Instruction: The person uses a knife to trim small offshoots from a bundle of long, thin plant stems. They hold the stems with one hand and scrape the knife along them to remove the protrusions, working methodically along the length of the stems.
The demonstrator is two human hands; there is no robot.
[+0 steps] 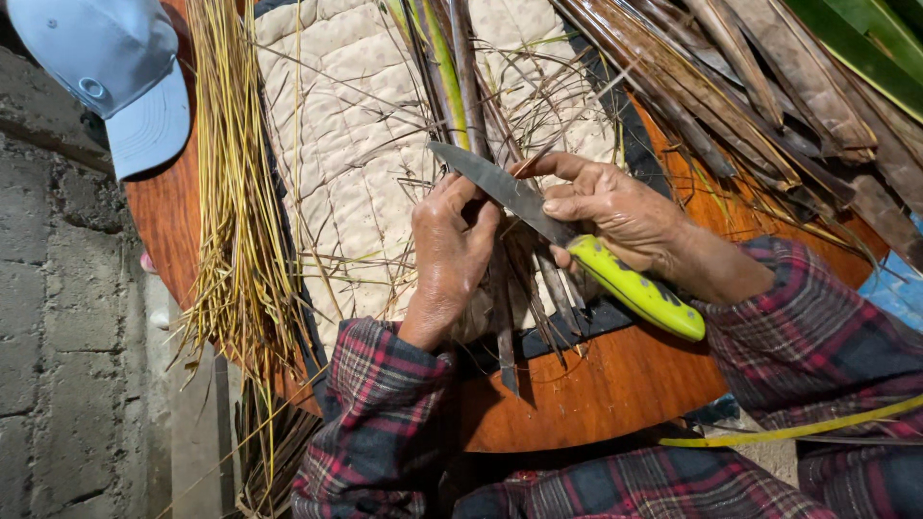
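Observation:
My right hand [615, 216] grips a knife [500, 187] with a yellow-green handle [639, 288]; its grey blade points up and left across a dark palm leaf strip [505, 317]. My left hand [450, 255] clasps that strip and a few others against a quilted beige cloth [346, 144], its thumb close to the blade. The strips run from the top of the view down past my wrists. Both sleeves are red plaid.
A round wooden table [596, 394] carries the cloth. A bundle of thin yellow leaf ribs [236, 211] lies at the left. Brown dried leaves [760, 86] pile up at the upper right. A light blue cap [115, 72] sits at the upper left, above a concrete floor [58, 317].

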